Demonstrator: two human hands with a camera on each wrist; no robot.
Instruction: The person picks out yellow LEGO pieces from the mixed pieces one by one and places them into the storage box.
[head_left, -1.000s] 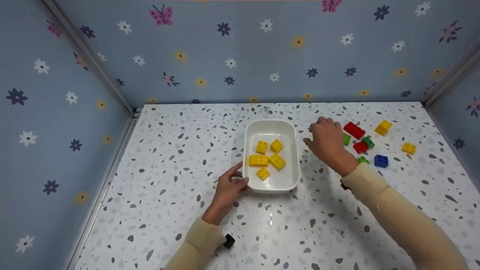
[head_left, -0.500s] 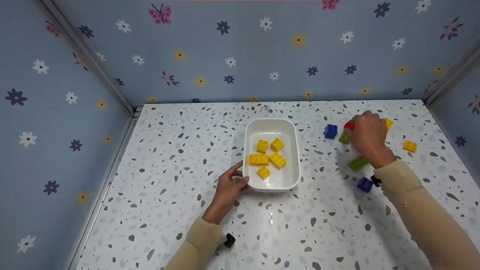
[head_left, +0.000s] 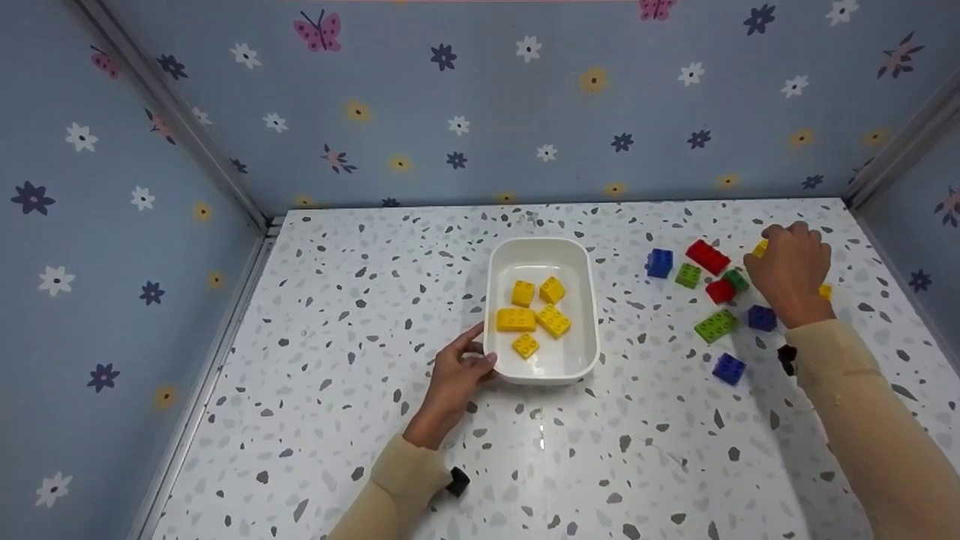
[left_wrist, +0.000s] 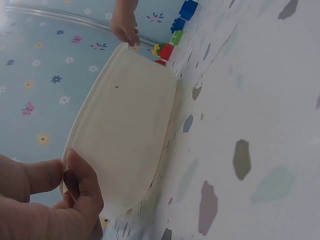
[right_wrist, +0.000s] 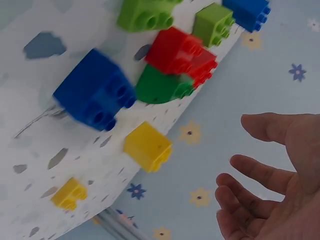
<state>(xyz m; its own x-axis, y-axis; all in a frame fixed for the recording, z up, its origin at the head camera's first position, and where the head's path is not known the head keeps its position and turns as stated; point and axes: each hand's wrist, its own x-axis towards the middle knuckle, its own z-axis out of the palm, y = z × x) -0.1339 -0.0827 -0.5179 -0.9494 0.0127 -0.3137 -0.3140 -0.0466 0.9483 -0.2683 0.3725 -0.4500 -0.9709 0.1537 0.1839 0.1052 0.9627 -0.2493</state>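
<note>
A white plastic tub [head_left: 545,378] stands on the speckled table, with several yellow toy bricks [head_left: 516,319] inside. My left hand [head_left: 457,371] pinches its near left rim; the left wrist view shows thumb and fingers [left_wrist: 82,182] against the rim. My right hand [head_left: 791,271] is over the right of the table, beside a partly covered yellow brick [head_left: 760,248]. In the right wrist view, that yellow brick [right_wrist: 148,146] lies apart from the hand [right_wrist: 272,182], whose thumb and fingers are spread with nothing between them. A smaller yellow brick [head_left: 826,291] is partly hidden behind the right hand.
Loose bricks lie right of the tub: a red one [head_left: 707,257], another red one [head_left: 721,291] against a dark green one [head_left: 737,280], light green ones [head_left: 715,326], and blue ones [head_left: 660,262], [head_left: 729,369]. A flower-patterned wall [head_left: 525,105] closes off the table's back.
My right hand has moved right from near the tub, across the loose bricks, to the yellow one. Blue and green bricks it covered now show. The left hand stays at the tub.
</note>
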